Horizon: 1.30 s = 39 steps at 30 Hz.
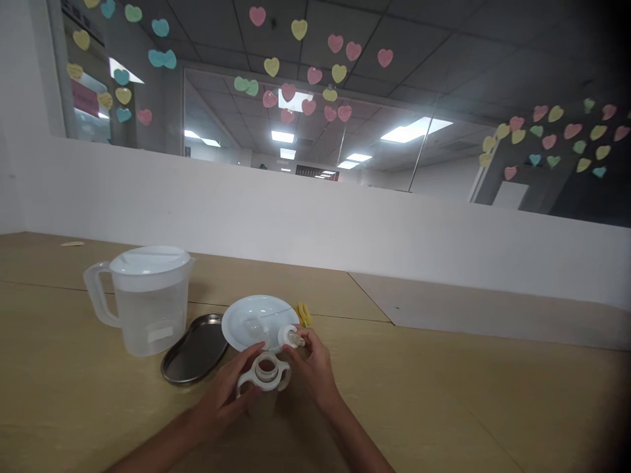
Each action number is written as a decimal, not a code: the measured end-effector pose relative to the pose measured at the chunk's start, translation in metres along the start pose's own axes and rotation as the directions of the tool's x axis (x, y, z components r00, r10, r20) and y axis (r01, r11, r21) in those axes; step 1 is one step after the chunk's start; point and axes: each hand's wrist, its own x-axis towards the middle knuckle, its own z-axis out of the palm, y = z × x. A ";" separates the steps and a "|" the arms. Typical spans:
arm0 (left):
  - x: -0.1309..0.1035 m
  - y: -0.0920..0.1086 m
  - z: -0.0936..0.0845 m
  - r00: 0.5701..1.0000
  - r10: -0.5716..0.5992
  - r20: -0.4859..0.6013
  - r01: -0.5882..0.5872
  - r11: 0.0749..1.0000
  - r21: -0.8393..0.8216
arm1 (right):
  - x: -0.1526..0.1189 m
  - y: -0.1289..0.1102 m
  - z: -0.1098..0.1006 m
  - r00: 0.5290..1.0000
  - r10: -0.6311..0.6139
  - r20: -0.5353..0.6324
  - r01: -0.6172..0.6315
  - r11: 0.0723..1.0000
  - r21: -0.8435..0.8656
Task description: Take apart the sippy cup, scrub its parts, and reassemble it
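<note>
My left hand (pixel 234 382) is closed around a baby bottle (pixel 266 376) with white side handles; its round mouth is uncovered and faces up. Between the fingertips of my right hand (pixel 315 364) is a bottle nipple (pixel 292 337) set in a white collar, tilted on its side just beyond the bottle and apart from it. Behind both hands sits a white bowl (pixel 236 314) with a clear dome-shaped piece (pixel 254 328), perhaps a cap, in it. The bottle's lower body is hard to make out against the table.
A lidded clear pitcher (pixel 152 309) stands on the left of the wooden table (pixel 419 394). A kidney-shaped metal tray (pixel 194 351) lies between pitcher and bowl. Something yellow (pixel 303 313) lies behind the bowl's right side. A white wall (pixel 296 223) with windows runs along the back.
</note>
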 end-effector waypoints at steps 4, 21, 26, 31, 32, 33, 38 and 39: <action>0.001 -0.001 -0.001 1.000 -0.007 0.015 0.007 1.000 -0.009 | 0.000 0.003 0.001 0.999 -0.024 -0.045 0.024 1.000 -0.008; 0.002 0.000 0.000 1.000 0.029 -0.011 -0.028 0.998 0.051 | -0.004 0.025 -0.003 0.958 -0.284 0.051 0.233 0.658 -0.716; 0.001 0.000 0.000 1.000 0.023 -0.001 -0.023 0.998 0.053 | -0.003 0.026 -0.004 0.966 -0.258 0.025 0.181 0.601 -0.778; 0.002 0.002 -0.001 1.000 0.016 -0.006 -0.016 0.999 0.052 | -0.002 0.022 -0.005 0.964 -0.261 0.050 0.208 0.621 -0.756; 0.002 0.002 -0.001 1.000 0.016 -0.002 -0.016 0.999 0.050 | -0.002 0.021 -0.005 0.964 -0.262 0.052 0.214 0.639 -0.739; 0.002 0.002 -0.001 1.000 0.013 0.004 -0.014 0.999 0.049 | -0.002 0.020 -0.005 0.964 -0.260 0.053 0.218 0.661 -0.718; 0.002 0.000 -0.001 1.000 0.006 0.008 -0.006 0.999 0.041 | -0.002 0.013 -0.007 0.975 -0.217 0.041 0.196 0.768 -0.610; 0.001 0.000 0.000 1.000 0.005 0.005 -0.005 0.999 0.041 | -0.002 0.012 -0.006 0.975 -0.220 0.034 0.196 0.779 -0.595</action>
